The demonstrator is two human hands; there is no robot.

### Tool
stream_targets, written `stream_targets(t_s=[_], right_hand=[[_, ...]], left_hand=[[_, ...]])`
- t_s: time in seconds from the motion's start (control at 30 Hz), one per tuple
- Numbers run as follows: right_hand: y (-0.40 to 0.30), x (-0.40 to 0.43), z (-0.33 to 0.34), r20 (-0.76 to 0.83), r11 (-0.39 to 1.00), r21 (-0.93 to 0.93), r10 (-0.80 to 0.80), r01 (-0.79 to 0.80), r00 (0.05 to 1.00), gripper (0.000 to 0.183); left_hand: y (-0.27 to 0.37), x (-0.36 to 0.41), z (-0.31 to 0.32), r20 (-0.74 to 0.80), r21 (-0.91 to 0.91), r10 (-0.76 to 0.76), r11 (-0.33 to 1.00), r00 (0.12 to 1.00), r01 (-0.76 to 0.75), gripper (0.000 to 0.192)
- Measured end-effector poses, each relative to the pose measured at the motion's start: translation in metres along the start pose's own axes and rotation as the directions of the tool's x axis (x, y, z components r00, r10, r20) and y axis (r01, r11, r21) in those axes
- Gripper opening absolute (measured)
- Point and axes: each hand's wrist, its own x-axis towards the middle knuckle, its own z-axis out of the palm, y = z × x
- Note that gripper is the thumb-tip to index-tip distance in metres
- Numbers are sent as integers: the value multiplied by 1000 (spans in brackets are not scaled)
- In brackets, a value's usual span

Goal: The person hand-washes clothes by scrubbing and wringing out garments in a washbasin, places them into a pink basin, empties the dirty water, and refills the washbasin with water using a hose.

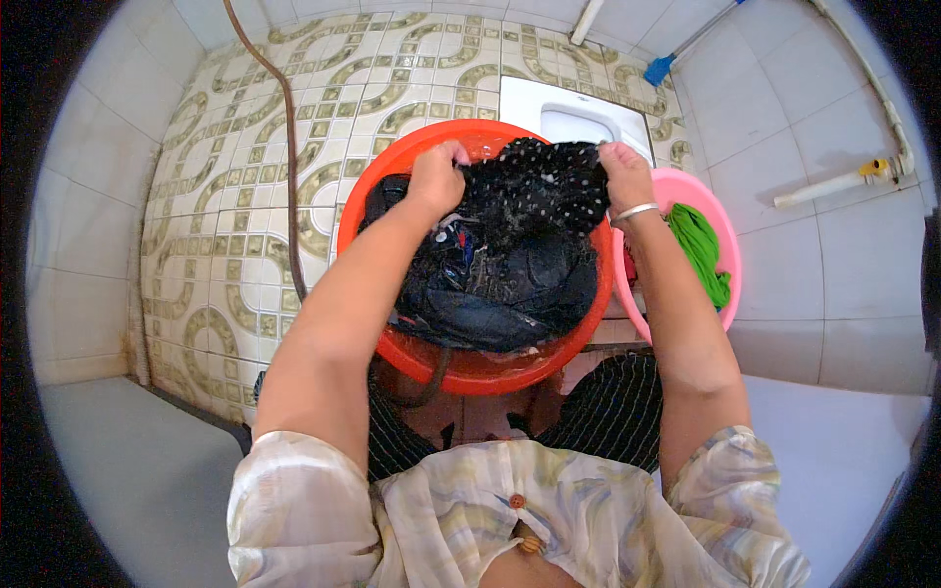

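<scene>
Between my two hands a wet black garment with white dots (548,176) is spread out over a red plastic basin (478,384). My left hand (439,176) pinches its left side. At its upper right corner, my right hand (625,173), with a bangle at the wrist, grips the cloth. Below it, a heap of soaked dark clothes (507,294) fills the basin, with some water showing near the rim. Part of the heap is hidden by the dotted garment and my left forearm.
A pink basin (728,257) with a green cloth (698,250) stands to the right. A brown hose (290,147) runs along the left floor into the red basin. Behind lie a white squat toilet (522,103) and a blue brush (659,70). A pipe with a yellow-handled tap (873,167) juts from the right wall.
</scene>
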Motion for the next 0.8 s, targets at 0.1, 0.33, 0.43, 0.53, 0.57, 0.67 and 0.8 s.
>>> stream_targets(t_s=[0.1,0.33,0.43,0.53,0.57,0.67,0.8], right_hand=[[-55,-14,-1,-52,940,340,19,0,998,21],[-25,-19,-12,334,779,-434,-327,452,884,17],[-4,-22,5,174,946,-301,-67,118,983,15],[-27,-25,32,170,910,-344,-184,233,968,16],[-39,-26,38,174,909,-346,-182,233,968,16],[-97,-33,37,240,914,-287,-221,286,945,10],[-107,-24,-6,464,708,-460,-323,536,825,14]], left_hand=[[21,15,-51,5,-361,-63,931,998,60,19],[13,14,-82,391,-504,-136,796,911,335,25],[26,-5,-45,380,-172,-173,952,909,253,44],[34,-23,-9,428,-42,-25,998,903,47,71],[36,-27,4,406,34,-18,999,914,5,78],[33,-34,19,224,153,-15,988,974,-20,44],[2,-17,-15,32,109,-141,985,990,136,24]])
